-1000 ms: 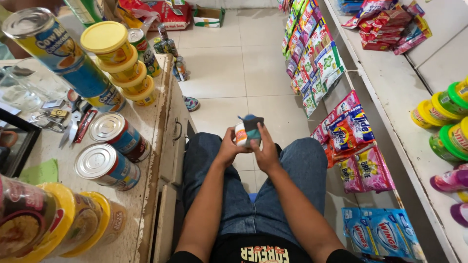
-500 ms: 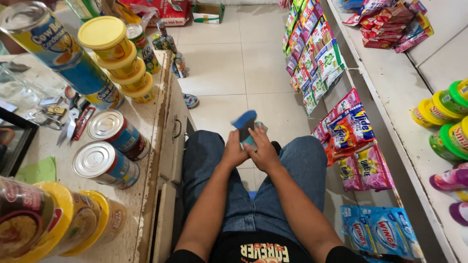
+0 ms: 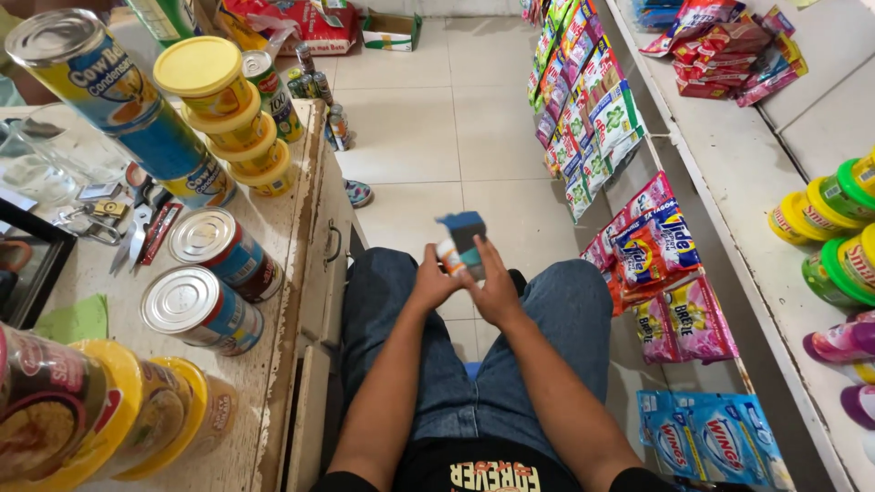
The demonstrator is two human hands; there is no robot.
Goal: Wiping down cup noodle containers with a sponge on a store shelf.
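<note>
Both hands meet above the lap: the left hand [image 3: 430, 284] grips a small white-and-orange bottle [image 3: 449, 258] upright, while the right hand [image 3: 497, 290] clasps the blue box [image 3: 463, 235] just beside it, its long axis upright and flap open.

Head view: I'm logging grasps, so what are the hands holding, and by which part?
Both hands hold a small blue box above the lap: left hand at its lower left side, right hand on its lower right side.
</note>
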